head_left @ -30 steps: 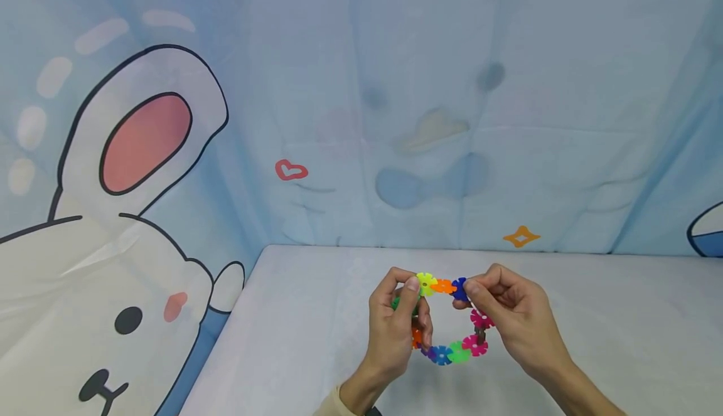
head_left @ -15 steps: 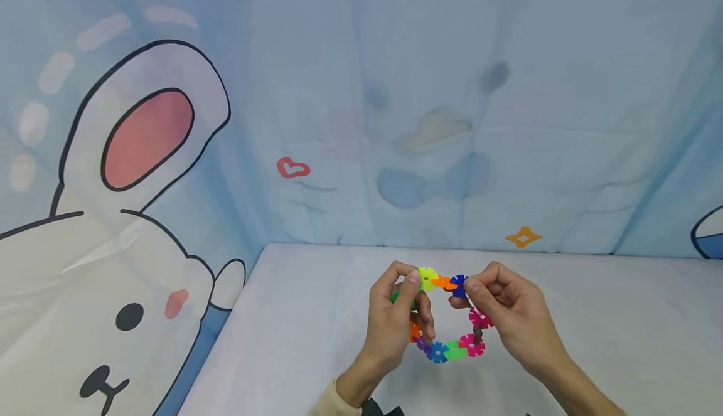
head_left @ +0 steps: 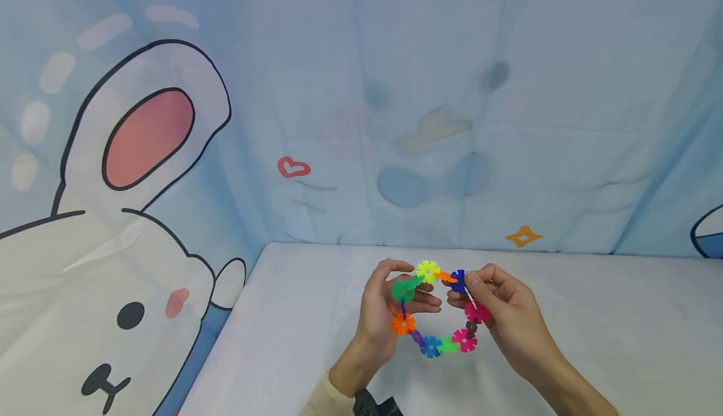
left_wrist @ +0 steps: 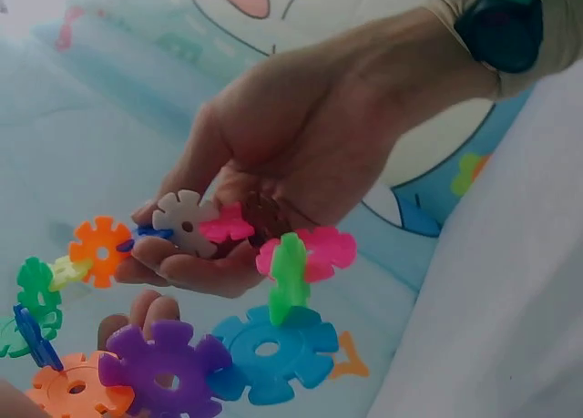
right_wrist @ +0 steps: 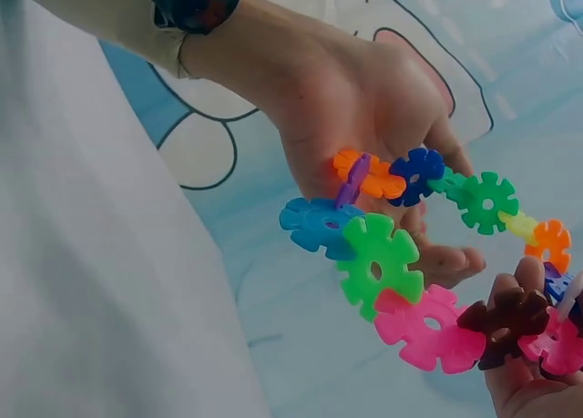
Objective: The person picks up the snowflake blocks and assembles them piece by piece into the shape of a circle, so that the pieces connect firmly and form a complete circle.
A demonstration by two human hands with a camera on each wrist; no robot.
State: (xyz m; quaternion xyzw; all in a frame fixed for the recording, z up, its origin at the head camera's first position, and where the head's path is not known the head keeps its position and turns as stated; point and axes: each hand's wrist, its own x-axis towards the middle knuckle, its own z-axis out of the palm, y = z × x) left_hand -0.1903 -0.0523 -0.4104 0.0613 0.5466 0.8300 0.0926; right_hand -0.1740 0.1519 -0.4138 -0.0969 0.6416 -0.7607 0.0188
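Note:
A ring of interlocking snowflake discs [head_left: 431, 346] in many colours is held up above the table. My right hand [head_left: 516, 315] pinches it at the dark blue disc [head_left: 458, 281] and the white disc beside it, seen edge-on. In the left wrist view the right hand's [left_wrist: 301, 136] fingers curl under the white disc [left_wrist: 186, 223]. My left hand [head_left: 380, 322] is behind the ring's left side, its fingers loosely extended near the green disc [head_left: 403, 291]. The right wrist view shows that left hand [right_wrist: 346, 117] with a bare palm beside the orange disc [right_wrist: 349, 166], gripping nothing; contact is unclear.
A white-covered table [head_left: 294, 328] lies under the hands. Behind it hangs a light blue printed curtain [head_left: 316, 90], with a large cartoon rabbit [head_left: 51, 290] at the left. A dark band with a device [head_left: 375, 405] is on my left wrist.
My left hand has let go of the ring near the yellow disc and moved behind it, uncovering the green and orange discs. The right hand keeps its pinch as the ring's lower side shifts left.

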